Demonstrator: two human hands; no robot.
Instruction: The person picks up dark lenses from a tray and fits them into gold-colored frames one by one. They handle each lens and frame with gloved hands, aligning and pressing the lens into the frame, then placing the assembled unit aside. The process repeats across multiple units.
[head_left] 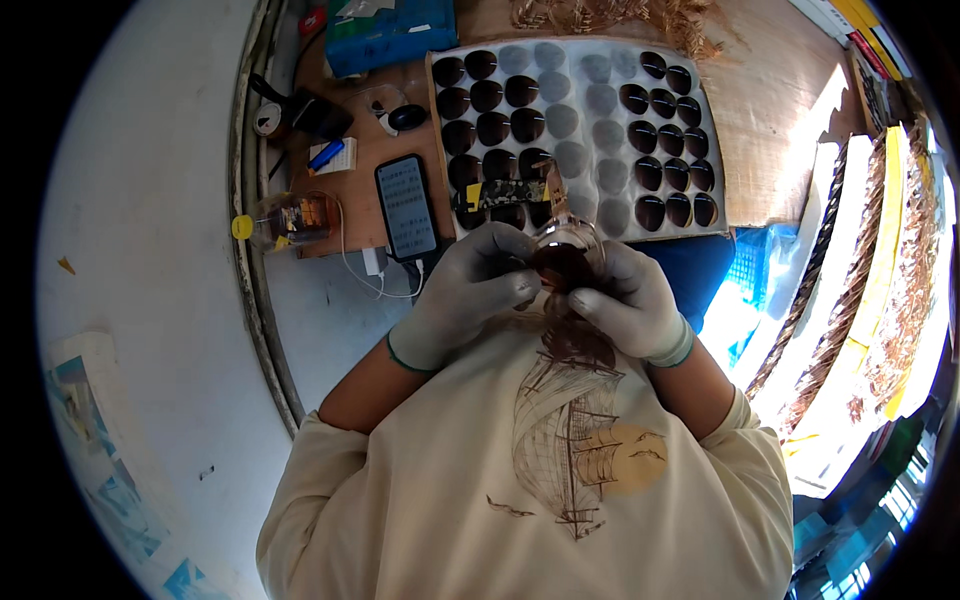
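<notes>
White gloves with green cuffs cover both of my hands. Between them, in front of my chest, is a brownish, see-through pair of sunglasses (568, 262) with a dark brown lens; one temple points up and away. My left hand (468, 288) pinches its left side with thumb and fingers. On the opposite side, my right hand (640, 302) grips the rim, its thumb near the lens's lower edge. The fingers hide part of the glasses. Just beyond lies a lens tray (576, 90) with rows of dark lenses (526, 125). A black speckled strip (512, 194) with yellow ends rests across its near rows.
Left of the tray are a phone (407, 208) with a white cable, a yellow-capped bottle (292, 220), a blue lighter (326, 155) and a blue box (390, 38). Brown frame parts (610, 14) lie behind it. Long rows of brown temples (845, 290) stand at the right.
</notes>
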